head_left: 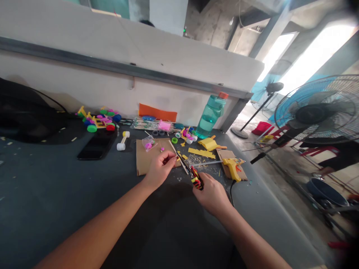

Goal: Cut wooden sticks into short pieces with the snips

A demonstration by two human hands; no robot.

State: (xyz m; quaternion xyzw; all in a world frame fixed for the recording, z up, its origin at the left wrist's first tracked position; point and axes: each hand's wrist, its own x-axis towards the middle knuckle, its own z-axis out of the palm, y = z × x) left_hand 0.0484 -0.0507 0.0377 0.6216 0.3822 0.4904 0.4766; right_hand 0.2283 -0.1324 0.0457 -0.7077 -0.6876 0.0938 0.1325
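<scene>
My right hand (212, 193) is wrapped round pliers (196, 180) with red, yellow and black grips. Their jaws point up and left, close to a thin pale stick (183, 165) at the edge of the cardboard sheet (142, 160). Over that sheet my left hand (159, 170) is closed in a pinch, thumb against forefinger. A small piece seems to be at its fingertips, too small to name. Yellow scraps (184, 157) and pale crumbs lie between the hands. A small clear bag (149, 143) with pink pieces rests on the cardboard.
A yellow glue gun (232, 167) with its cord lies on cardboard to the right. Behind stand a teal water bottle (209, 117) and small wheeled models (99, 121). A black phone (97, 145) lies left; a large fan (316, 112) stands beyond the table's right edge.
</scene>
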